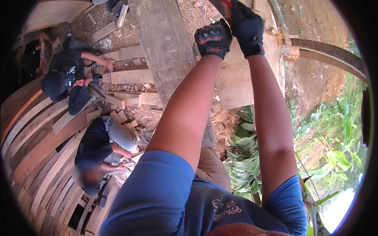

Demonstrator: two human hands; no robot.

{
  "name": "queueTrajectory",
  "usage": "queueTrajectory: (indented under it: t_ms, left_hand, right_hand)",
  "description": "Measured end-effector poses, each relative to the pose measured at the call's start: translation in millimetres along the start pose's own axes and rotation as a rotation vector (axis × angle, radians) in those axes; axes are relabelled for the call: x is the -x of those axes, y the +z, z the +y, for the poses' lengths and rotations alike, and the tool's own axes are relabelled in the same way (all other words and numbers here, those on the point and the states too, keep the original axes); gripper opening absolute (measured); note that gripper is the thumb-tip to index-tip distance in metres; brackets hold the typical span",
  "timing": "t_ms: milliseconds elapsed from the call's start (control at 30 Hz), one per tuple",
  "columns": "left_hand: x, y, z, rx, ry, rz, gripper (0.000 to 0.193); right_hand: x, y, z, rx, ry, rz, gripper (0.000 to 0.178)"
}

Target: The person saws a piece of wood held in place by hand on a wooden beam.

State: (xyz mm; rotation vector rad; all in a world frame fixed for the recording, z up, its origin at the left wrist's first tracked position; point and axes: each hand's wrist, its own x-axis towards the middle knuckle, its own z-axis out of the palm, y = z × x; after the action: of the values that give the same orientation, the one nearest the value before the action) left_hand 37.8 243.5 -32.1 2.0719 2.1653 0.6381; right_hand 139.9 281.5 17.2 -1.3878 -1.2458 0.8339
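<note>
Both my hands wear black gloves with red trim and reach to the top of the view, over a pale wide board [240, 84]. My left hand [213, 38] is closed in a fist, knuckles up; what its fingers grip, if anything, is hidden. Just right of it and slightly farther away, my right hand [247, 33] is closed at the board's far part. A dark flat thing [217, 5] shows beside its fingers at the upper edge, cut off, so its kind cannot be made out. A weathered grey plank [163, 51] lies left of my hands.
Two people in dark shirts [63, 65] [94, 145] work at the left among stacked boards [43, 173]. Offcuts [134, 99] and wood scraps litter the ground. Right of the board are a curved-looking beam [330, 55], a dirt slope and leafy plants [244, 145].
</note>
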Motion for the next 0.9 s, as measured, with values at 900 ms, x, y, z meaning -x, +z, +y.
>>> queueTrajectory:
  t_ms: [900]
  left_hand:
    - [-1.1, 6.7, -2.8, -0.008, -0.117, -0.191, 0.046]
  right_hand:
    - [236.2, -133.7, -130.7, 0.557, -0.031, -0.125, 0.045]
